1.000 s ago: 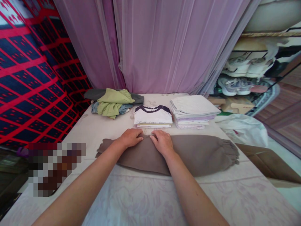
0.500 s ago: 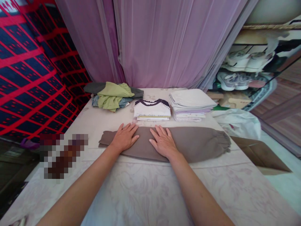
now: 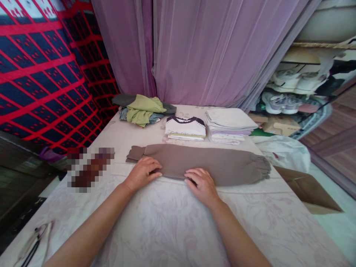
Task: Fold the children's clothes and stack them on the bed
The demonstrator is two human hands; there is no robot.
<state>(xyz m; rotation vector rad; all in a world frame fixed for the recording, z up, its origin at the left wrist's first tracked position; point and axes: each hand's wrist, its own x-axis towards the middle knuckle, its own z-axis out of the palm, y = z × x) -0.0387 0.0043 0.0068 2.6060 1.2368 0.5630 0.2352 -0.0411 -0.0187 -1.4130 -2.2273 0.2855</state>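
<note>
A long brown garment (image 3: 211, 163), folded lengthwise with a gathered cuff at its right end, lies across the pale patterned bed surface (image 3: 167, 230). My left hand (image 3: 143, 172) rests at the garment's near edge toward its left end, fingers curled onto the cloth. My right hand (image 3: 201, 183) sits at the same near edge close to the middle, its fingers bent and pinching the hem. Both forearms reach in from the bottom of the view.
Behind the garment are a loose heap of green and grey clothes (image 3: 141, 109), a folded white shirt with a dark collar (image 3: 185, 128) and a stack of folded white and lilac items (image 3: 229, 124). A cardboard box (image 3: 308, 189) and a white bag (image 3: 280, 150) lie to the right. Glasses (image 3: 33, 241) lie near left.
Both hands have drawn back from the garment's far edge, across its top, to its near edge, and went from lying flat to curling on the hem. The view shifted.
</note>
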